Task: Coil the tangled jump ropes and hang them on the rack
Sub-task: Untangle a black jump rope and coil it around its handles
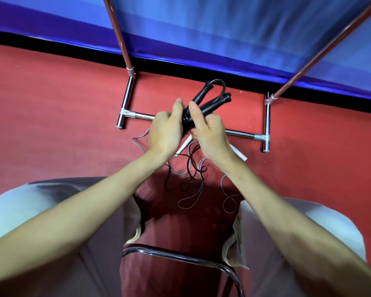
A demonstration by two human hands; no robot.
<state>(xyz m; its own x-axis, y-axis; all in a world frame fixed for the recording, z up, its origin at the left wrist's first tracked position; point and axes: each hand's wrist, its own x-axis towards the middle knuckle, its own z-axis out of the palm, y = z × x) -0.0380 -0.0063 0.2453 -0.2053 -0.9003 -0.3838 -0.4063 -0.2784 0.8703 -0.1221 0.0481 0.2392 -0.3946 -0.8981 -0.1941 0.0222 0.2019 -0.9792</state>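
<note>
Red floor [51, 108] fills most of the view. Blue sheet [234, 33] runs across 11 to 1 o'clock, with a black strip along its lower edge.

Chrome rack [129, 97] stands on the floor at 12 o'clock: two uprights slant up across the blue, two short feet rest on the red, and a low crossbar [240, 133] joins them, passing behind the hands.

Person seated, pale-trousered knees [51, 202] at 8 and 4 o'clock, bare forearms reaching to centre. A chrome chair tube [180, 257] curves at 6 o'clock between the legs.

Left hand [165, 129] and right hand [208, 131] meet just above centre, held over the crossbar. Both are curled round the black jump rope [204, 103]: left fingers wrap the bundle from the 9 o'clock side, right thumb lies along it at 3 o'clock. Its two black handles [201, 94] stick out toward 1 o'clock, side by side, a loop of black cord arching over their tips. More black cord trails down from the hands to the floor.

Grey jump rope [227, 198] lies loose on the floor at 6 o'clock below the hands, looped and crossed with the black cord. Its white handles [185, 144] lie partly under the wrists, one on each side.
</note>
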